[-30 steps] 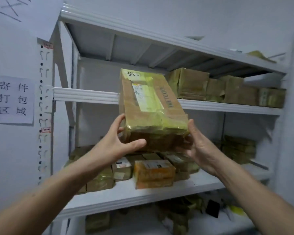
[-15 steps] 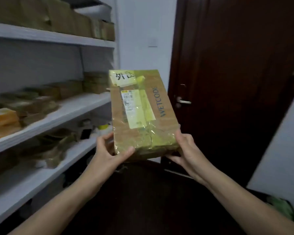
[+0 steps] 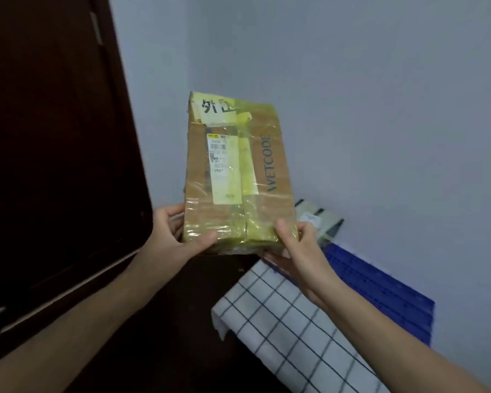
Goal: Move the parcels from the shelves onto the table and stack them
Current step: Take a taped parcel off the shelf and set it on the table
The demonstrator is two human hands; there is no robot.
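A brown cardboard parcel (image 3: 236,171) wrapped in yellowish tape, with a white shipping label and the word WETCODE, is held up in the air before me. My left hand (image 3: 170,236) grips its lower left corner, thumb on the front face. My right hand (image 3: 301,248) grips the lower right corner, thumb on top and fingers underneath. The parcel hangs above the near left end of the table (image 3: 289,321), which is covered by a white cloth with a dark check. The shelves are out of view.
A dark brown door (image 3: 54,151) fills the left side. A blue perforated panel (image 3: 380,287) lies on the table by the pale wall, with a light packet (image 3: 321,219) behind it at the far end.
My view has swung right, from the shelves past the door to the table. Both hands kept hold of the parcel and carried it along.
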